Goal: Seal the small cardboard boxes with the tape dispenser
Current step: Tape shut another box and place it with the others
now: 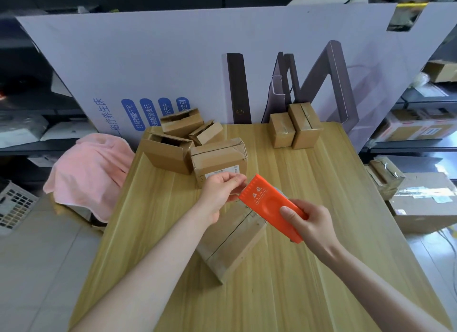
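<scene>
7 sm. cardboard boxes (232, 237) on table (296, 270), 1 tape dispenser (269, 205), 1 pink cloth (91, 168).

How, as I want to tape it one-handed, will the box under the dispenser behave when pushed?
Likely slides easily: the box lies flat on the smooth table. Unlikely to tip, being low and broad. Its flap seam may give under pressure.

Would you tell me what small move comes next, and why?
Probably lower both hands to the centre seam of the cardboard box: the left hand pinches at the toothed edge of the orange tape dispenser, which the right hand grips above it.
</scene>
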